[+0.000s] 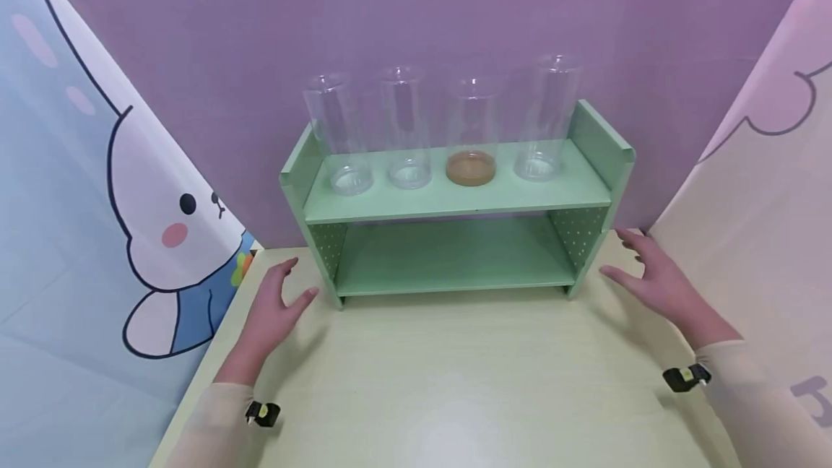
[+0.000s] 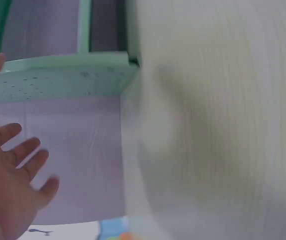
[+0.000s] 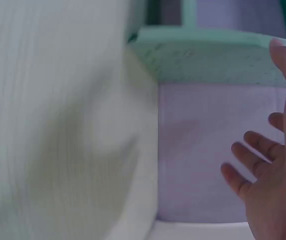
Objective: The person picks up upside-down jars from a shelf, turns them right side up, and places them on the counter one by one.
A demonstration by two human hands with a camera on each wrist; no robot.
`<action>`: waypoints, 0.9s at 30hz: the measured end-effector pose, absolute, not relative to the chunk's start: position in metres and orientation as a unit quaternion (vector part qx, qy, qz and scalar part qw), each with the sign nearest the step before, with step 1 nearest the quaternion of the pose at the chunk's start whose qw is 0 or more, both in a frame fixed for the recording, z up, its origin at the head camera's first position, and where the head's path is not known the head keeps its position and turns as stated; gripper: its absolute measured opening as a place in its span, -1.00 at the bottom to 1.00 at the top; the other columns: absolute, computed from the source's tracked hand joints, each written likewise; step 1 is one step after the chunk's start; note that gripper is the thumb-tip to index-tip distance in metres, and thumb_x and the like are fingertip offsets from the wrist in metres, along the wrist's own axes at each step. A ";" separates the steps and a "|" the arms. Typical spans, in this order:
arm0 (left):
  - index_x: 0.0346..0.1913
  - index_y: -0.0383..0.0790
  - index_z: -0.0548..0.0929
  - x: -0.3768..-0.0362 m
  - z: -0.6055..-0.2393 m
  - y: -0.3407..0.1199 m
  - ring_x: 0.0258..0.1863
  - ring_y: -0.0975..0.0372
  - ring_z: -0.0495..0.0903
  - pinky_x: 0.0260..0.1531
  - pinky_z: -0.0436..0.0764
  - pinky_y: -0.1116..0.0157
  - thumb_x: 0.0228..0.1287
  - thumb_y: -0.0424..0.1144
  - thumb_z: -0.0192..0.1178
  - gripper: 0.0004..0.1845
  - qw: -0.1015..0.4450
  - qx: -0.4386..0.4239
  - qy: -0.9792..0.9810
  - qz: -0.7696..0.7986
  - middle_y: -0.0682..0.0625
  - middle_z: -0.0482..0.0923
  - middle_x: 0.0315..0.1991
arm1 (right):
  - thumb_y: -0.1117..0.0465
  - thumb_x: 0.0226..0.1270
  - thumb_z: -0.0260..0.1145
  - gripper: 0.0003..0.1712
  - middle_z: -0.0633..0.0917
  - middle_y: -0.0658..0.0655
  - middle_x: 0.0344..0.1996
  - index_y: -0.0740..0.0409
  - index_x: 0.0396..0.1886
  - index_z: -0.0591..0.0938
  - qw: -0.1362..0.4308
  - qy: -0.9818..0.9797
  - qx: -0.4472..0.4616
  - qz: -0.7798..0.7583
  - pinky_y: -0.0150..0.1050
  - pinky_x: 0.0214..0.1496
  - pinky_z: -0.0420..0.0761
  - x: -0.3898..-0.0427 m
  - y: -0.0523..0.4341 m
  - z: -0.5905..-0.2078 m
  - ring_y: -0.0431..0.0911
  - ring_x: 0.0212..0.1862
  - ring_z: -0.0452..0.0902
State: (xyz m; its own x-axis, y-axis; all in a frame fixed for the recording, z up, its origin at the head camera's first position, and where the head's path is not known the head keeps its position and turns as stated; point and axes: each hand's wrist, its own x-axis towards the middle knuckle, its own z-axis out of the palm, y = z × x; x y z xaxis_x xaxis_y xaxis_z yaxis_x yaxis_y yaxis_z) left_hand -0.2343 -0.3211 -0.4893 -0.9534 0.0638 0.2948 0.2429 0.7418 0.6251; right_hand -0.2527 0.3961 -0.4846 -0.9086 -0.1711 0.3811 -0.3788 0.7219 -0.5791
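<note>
1. The left hand (image 1: 273,309) has its fingers spread wide and holds nothing. It is just beside the left end of the green shelf (image 1: 455,197).
2. The right hand (image 1: 650,276) is spread the same way, holding nothing, near the shelf's right end.
3. The one shelf stands on the table (image 1: 455,381).
4. Four clear cups (image 1: 406,128) stand on top; one has a brown bottom.
5. Both wrist views are blurry.
</note>
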 end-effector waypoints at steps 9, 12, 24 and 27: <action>0.65 -0.24 0.30 -0.223 -0.492 -0.303 0.60 -0.06 0.35 0.28 0.48 0.59 0.70 -0.09 0.27 -0.33 0.090 -0.024 -0.807 -0.583 -0.13 0.39 0.57 | 0.31 0.67 0.36 -0.27 0.62 -0.17 0.38 0.13 0.72 0.37 0.173 -0.810 0.095 0.552 -0.61 0.22 0.57 -0.242 0.369 -0.467 -0.39 0.30 0.60; 0.59 -0.31 0.35 -0.219 -0.495 -0.299 0.56 -0.08 0.38 0.21 0.51 0.61 0.69 -0.14 0.28 -0.38 0.090 -0.011 -0.805 -0.586 -0.14 0.43 0.52 | 0.34 0.65 0.37 -0.29 0.65 -0.22 0.31 0.14 0.69 0.42 0.194 -0.794 0.091 0.569 -0.59 0.22 0.59 -0.243 0.360 -0.460 -0.33 0.28 0.64; 0.47 -0.34 0.47 -0.213 -0.503 -0.296 0.44 -0.14 0.49 0.15 0.54 0.54 0.68 -0.19 0.28 -0.51 0.108 -0.003 -0.830 -0.548 -0.22 0.47 0.44 | 0.32 0.54 0.50 -0.39 0.75 -0.18 0.17 0.19 0.53 0.62 0.257 -0.781 0.047 0.567 -0.58 0.16 0.64 -0.242 0.331 -0.435 -0.38 0.14 0.71; 0.45 -0.36 0.48 -0.212 -0.503 -0.296 0.42 -0.10 0.50 0.20 0.54 0.46 0.67 -0.20 0.30 -0.51 0.116 -0.006 -0.831 -0.545 -0.17 0.50 0.40 | 0.40 0.50 0.51 -0.45 0.81 -0.12 0.09 0.33 0.44 0.66 0.274 -0.764 0.046 0.583 -0.51 0.10 0.71 -0.242 0.324 -0.433 -0.37 0.05 0.76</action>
State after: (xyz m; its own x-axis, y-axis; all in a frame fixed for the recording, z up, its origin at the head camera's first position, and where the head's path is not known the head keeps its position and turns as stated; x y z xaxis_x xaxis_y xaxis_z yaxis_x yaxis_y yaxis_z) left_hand -0.2120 -0.2956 -0.5027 -0.9732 -0.1159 0.1986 0.1359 0.4066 0.9035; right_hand -0.2424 0.3240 -0.4325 -0.8459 0.2488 0.4718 -0.3896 0.3158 -0.8651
